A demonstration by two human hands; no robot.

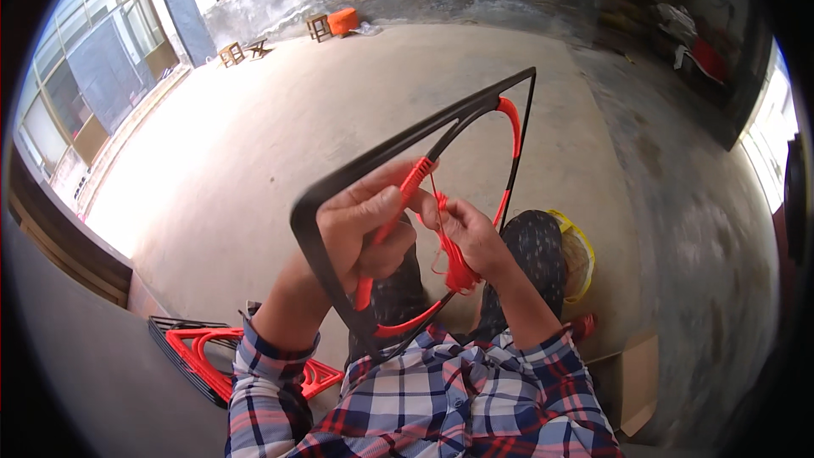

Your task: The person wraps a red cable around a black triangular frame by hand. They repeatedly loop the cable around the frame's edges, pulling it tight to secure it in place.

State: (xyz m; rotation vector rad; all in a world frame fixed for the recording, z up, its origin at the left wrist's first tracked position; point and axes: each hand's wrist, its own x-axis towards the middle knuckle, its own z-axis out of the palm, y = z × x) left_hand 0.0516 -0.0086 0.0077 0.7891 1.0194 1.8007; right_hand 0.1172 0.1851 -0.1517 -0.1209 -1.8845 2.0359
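A black triangular frame (398, 137) with a curved inner bar stands tilted above my lap. Red cord is wound round parts of that inner bar (511, 119), with black showing between. My left hand (369, 225) is closed on the frame's left part, by a wrapped stretch. Inside the triangle, my right hand (473, 236) pinches red cord (459, 270); its loose bundle hangs below the fingers. A thin strand runs up from there to the bar near my left fingertips. The exact grip of my left fingers is partly hidden behind the bar.
Several similar red-and-black frames (199, 356) lie stacked at my lower left. A yellow-rimmed basket (579, 259) is beside my right knee, with an open cardboard box (638, 383) nearer. Small wooden stools (231, 54) and an orange container (342, 22) stand far off by the wall.
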